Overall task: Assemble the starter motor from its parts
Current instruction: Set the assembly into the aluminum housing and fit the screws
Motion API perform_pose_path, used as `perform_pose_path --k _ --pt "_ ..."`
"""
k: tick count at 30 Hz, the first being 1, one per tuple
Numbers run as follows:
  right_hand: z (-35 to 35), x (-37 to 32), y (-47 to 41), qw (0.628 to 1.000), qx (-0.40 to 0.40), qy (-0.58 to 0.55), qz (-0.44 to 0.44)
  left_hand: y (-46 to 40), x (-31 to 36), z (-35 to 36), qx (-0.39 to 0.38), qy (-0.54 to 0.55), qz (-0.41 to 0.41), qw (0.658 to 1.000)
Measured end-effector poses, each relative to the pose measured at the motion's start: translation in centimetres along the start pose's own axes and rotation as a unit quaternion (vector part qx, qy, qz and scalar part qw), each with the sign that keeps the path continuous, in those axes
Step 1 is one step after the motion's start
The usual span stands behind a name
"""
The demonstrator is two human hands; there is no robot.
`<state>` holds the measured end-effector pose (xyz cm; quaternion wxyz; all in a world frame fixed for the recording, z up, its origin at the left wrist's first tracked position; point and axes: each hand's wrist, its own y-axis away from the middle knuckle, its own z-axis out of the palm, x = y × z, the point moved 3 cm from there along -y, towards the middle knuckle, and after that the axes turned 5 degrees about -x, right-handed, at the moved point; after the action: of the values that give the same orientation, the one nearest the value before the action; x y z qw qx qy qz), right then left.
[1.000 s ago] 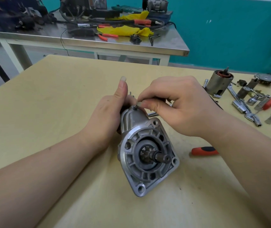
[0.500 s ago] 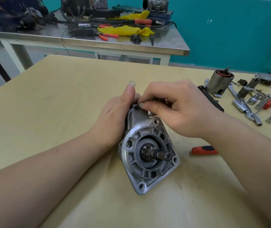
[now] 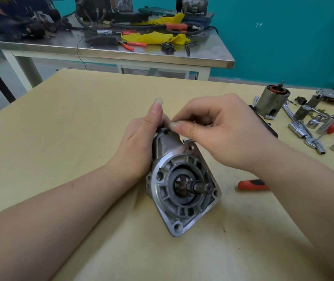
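Note:
The grey cast starter motor housing (image 3: 182, 189) lies on the yellow table (image 3: 60, 138), its flange and pinion shaft (image 3: 201, 187) facing me. My left hand (image 3: 139, 147) grips the housing's left side, thumb pointing up. My right hand (image 3: 218, 130) hovers over the housing's top, thumb and forefinger pinching something small beside a dark screw (image 3: 165, 130); what they pinch is hidden. At the far right stands a cylindrical field case with copper windings (image 3: 271, 100).
Sockets, wrenches and small metal parts (image 3: 312, 126) lie scattered at the table's right. A red-handled tool (image 3: 252, 185) lies under my right forearm. Behind stands a steel bench (image 3: 121, 49) with cables, yellow cloth and pliers.
The housing has shifted slightly and my left thumb rose higher beside it. My right fingers stay at the top screw, their pinch turned a little and lifted off the housing.

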<state>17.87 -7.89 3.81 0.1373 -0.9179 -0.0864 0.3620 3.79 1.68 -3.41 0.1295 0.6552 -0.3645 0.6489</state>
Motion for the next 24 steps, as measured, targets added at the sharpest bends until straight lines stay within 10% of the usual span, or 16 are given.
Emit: perform_pose_path --k 24 --pt "-1.21 -0.72 -0.2 0.975 -0.028 0.15 -0.162 -0.42 -0.31 0.46 -0.127 0.151 -0.078 0.977"
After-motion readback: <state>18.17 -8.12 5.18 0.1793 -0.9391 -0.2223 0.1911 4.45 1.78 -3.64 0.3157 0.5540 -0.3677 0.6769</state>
